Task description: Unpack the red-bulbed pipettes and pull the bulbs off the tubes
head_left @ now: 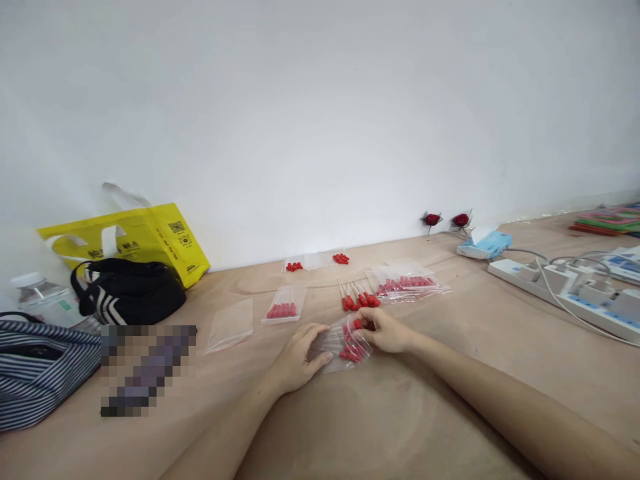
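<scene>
My left hand grips the left side of a clear plastic bag, fingers on top and thumb along the near edge. Inside the bag lie several thin pale sticks with red tips. At the bag's right end, my right hand is closed in a pinch around a red-tipped stick. Just beyond the hands is a loose row of more red-tipped sticks. A stack of filled clear bags lies to their right, and another filled bag to the left.
A flat clear bag lies left of my hands. Bags with red tips lie by the wall. A yellow bag, black pouch and striped bag stand left. A tissue pack and power strip are right.
</scene>
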Demonstrator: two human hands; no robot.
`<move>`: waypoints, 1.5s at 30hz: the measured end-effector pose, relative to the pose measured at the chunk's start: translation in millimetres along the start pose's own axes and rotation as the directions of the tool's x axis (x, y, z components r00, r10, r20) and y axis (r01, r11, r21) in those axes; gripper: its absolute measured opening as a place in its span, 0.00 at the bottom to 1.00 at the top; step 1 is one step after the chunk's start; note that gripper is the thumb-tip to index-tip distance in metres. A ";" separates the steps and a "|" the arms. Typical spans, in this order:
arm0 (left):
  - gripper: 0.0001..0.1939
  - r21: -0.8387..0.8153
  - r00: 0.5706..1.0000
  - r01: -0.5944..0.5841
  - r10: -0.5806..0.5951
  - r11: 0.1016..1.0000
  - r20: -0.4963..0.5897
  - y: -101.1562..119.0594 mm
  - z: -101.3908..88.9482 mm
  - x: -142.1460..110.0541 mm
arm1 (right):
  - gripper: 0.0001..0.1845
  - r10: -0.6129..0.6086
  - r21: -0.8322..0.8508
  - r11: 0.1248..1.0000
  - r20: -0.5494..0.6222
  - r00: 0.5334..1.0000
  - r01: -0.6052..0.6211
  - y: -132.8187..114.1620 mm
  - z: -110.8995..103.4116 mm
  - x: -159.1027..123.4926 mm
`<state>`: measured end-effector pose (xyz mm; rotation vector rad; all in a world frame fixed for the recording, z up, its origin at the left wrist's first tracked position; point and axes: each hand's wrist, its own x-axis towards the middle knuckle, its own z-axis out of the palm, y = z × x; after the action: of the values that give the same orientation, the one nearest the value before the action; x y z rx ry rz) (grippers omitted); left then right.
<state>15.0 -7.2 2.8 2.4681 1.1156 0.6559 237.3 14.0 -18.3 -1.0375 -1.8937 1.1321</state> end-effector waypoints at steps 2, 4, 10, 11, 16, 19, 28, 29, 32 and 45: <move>0.18 -0.009 1.000 0.008 -0.008 1.000 0.011 -0.3 -2.1 -0.1 | 0.11 0.059 0.108 0.992 0.007 0.998 -0.060 -1.0 -5.9 -0.6; 0.18 -0.016 0.999 0.023 -0.023 1.000 0.023 -0.2 -4.1 -0.2 | 0.15 0.148 0.190 0.970 0.020 0.989 -0.149 -3.2 -10.4 -1.4; 0.18 -0.001 0.999 0.034 -0.034 0.999 0.030 0.7 -4.9 -0.4 | 0.22 0.267 0.390 0.882 0.046 0.963 -0.263 -5.6 -11.0 -3.0; 0.18 -0.001 0.999 0.030 -0.030 1.000 0.029 0.3 -4.4 -0.5 | 0.23 0.262 0.414 0.874 0.035 0.964 -0.253 -4.8 -9.4 -2.8; 0.20 -0.005 0.999 0.019 -0.019 1.000 0.029 -3.4 -2.9 -0.2 | 0.21 0.270 0.400 0.890 -0.076 0.960 -0.219 -0.9 -0.7 0.5; 0.20 -0.013 0.999 0.011 -0.010 1.000 0.042 -5.9 -4.9 -0.4 | 0.18 0.286 0.378 0.896 -0.095 0.953 -0.232 -2.8 -3.9 1.1; 0.19 0.007 0.994 0.067 -0.067 0.998 0.080 -15.7 -16.1 -6.1 | 0.13 0.257 0.358 0.921 -0.267 0.929 -0.152 -13.7 -71.2 -7.5; 0.19 0.007 0.994 0.070 -0.071 0.998 0.078 -16.0 -16.5 -6.5 | 0.13 0.237 0.340 0.932 -0.304 0.922 -0.127 -13.7 -77.5 -7.4; 0.19 -0.002 0.995 0.070 -0.070 0.998 0.072 -14.9 -17.1 -6.7 | 0.13 0.143 0.245 0.969 -0.412 0.900 -0.042 -11.7 -83.8 -1.7; 0.20 0.013 0.995 0.063 -0.064 0.998 0.082 -14.2 -16.2 -6.2 | 0.08 -0.376 -0.579 0.813 -0.452 0.809 0.054 12.1 -14.8 40.2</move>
<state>-5.9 -1.0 7.6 2.4341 1.1636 0.5266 235.5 58.5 -17.6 -1.2256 -1.8071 0.0884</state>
